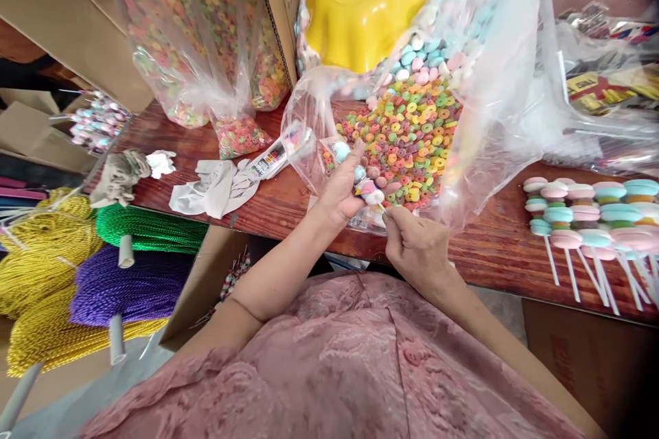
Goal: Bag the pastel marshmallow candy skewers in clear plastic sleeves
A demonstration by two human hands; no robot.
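My left hand (340, 188) is closed around a candy skewer (369, 191) made of pale blue, pink and white pieces. My right hand (419, 243) pinches the lower end of its white stick, close to the table's front edge. Just beyond both hands, small colourful gummy rings (412, 144) lie heaped in an open clear plastic bag (489, 151). Pastel marshmallow-like candies (425, 58) are piled behind the rings. At the right, several stacked candy skewers (581, 212) rest with their white sticks over the table edge. My fingers partly hide the skewer I hold.
A yellow bowl (368, 7) sits upside down at the back. Large bags of gummy rings (206, 27) stand by a cardboard box (275, 7). A grey cloth (213, 186) lies left on the wooden table (288, 202). Yellow, green and purple cord bundles (131, 285) sit lower left.
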